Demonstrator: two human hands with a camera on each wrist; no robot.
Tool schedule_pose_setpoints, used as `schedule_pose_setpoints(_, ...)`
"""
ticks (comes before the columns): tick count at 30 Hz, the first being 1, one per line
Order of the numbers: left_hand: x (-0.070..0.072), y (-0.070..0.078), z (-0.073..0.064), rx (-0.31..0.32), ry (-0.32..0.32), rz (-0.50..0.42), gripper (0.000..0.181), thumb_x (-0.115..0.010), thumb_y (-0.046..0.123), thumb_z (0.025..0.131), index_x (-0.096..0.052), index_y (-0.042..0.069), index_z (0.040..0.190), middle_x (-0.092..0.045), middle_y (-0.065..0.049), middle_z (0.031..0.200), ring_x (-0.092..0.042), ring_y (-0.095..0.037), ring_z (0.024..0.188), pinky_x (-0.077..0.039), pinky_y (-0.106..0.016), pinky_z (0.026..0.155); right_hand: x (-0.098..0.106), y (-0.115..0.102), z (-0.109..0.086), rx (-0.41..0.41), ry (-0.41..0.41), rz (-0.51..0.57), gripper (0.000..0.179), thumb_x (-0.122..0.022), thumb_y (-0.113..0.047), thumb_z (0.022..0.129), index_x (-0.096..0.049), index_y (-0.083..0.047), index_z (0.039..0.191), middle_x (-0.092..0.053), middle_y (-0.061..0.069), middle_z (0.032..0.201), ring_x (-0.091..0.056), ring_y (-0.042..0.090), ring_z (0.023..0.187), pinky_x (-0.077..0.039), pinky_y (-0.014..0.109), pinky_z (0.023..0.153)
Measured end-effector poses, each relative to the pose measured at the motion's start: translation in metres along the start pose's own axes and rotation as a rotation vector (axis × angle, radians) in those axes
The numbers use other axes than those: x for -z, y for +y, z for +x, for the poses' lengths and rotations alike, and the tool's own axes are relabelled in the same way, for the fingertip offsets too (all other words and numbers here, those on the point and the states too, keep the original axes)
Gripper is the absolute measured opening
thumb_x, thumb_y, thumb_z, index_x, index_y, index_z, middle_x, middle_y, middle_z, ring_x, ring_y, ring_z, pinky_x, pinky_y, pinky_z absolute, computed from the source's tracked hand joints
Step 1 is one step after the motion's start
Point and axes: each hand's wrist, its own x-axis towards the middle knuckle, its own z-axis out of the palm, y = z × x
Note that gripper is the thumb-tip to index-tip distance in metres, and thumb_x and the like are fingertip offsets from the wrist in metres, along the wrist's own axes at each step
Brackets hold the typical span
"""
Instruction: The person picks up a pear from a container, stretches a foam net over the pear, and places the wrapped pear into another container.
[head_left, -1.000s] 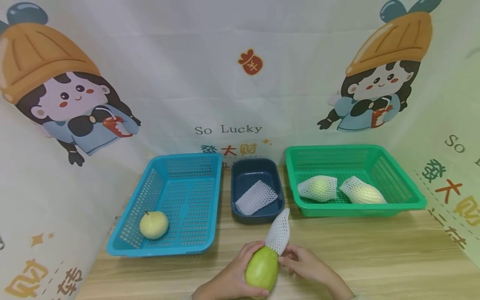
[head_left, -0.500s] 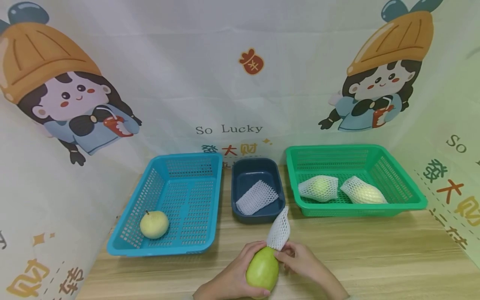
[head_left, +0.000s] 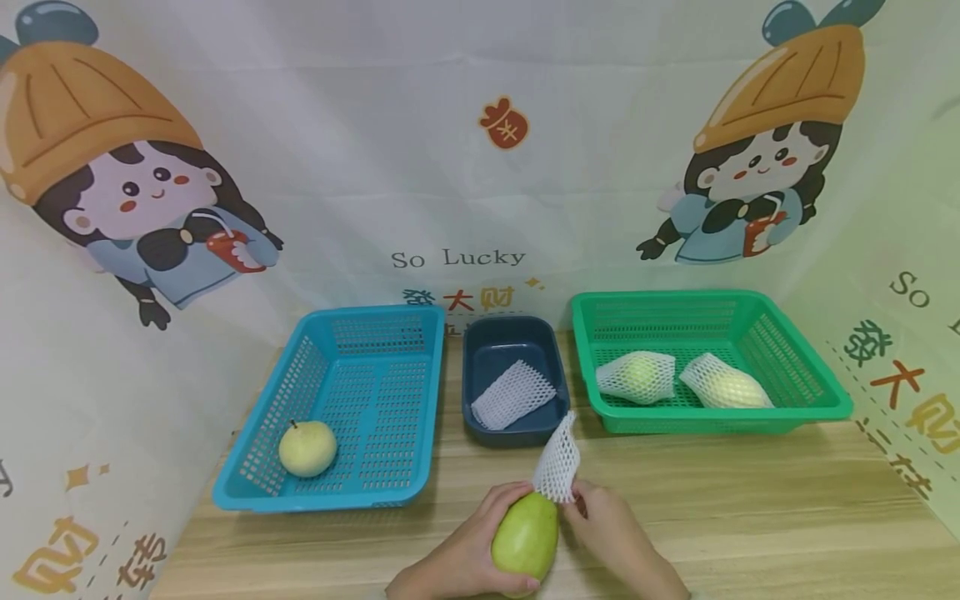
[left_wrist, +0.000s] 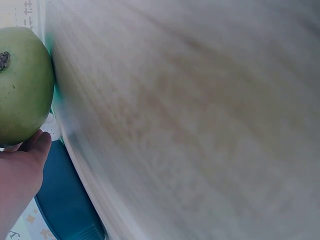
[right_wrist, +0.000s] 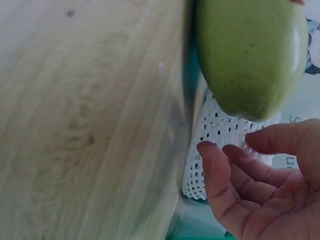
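We note the foam net's (head_left: 557, 468) mouth now flared wider, right hand (head_left: 613, 527) gripping its edge, against the far tip of the green fruit (head_left: 525, 540) clasped in the left hand (head_left: 474, 546); sleeving likely barely begun.
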Motion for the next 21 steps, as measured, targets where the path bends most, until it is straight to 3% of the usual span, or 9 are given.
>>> schedule_pose_setpoints(5,0.0,-0.001,-0.001,0.003,0.004,0.002,0.094,-0.075,0.05,0.07,-0.025,0.021,0.144,-0.031,0.002,0.144,-0.042,-0.015,0.124,-0.044,-0.031,0.096,-0.002,0.002,-0.002,0.113,0.039,-0.129,0.018,-0.064,-0.002,0.074,-0.052,-0.013,0.067,-0.048,-0.006,0.061,-0.039,0.005,0.056,-0.036,0.02,0.049)
schedule_pose_setpoints(9,0.0,0.0,-0.002,0.027,0.003,-0.008,0.094,-0.076,0.051,0.07,-0.025,0.021,0.144,-0.031,0.003,0.144,-0.042,-0.014,0.123,-0.044,-0.031,0.096,-0.001,0.006,-0.004,0.229,-0.039,-0.174,0.025,-0.065,-0.004,0.072,-0.045,-0.015,0.062,-0.039,-0.008,0.061,-0.033,0.004,0.056,-0.032,0.018,0.049)
schedule_pose_setpoints(15,-0.001,0.0,-0.002,0.042,0.023,0.004,0.098,-0.076,0.053,0.068,-0.025,0.018,0.144,-0.031,0.004,0.142,-0.043,-0.013,0.121,-0.044,-0.032,0.097,0.003,0.014,-0.004,0.301,-0.191,-0.085,0.02,-0.062,-0.008,0.077,-0.048,-0.018,0.068,-0.041,-0.012,0.068,-0.036,0.0,0.06,-0.036,0.016,0.053)
schedule_pose_setpoints(21,-0.001,0.0,-0.002,0.05,0.06,0.024,0.103,-0.077,0.054,0.065,-0.025,0.014,0.144,-0.034,0.003,0.139,-0.045,-0.012,0.118,-0.043,-0.032,0.097,0.008,0.016,-0.002,0.331,-0.247,-0.05,0.02,-0.061,-0.009,0.078,-0.046,-0.018,0.069,-0.041,-0.012,0.069,-0.037,0.0,0.063,-0.037,0.016,0.056)
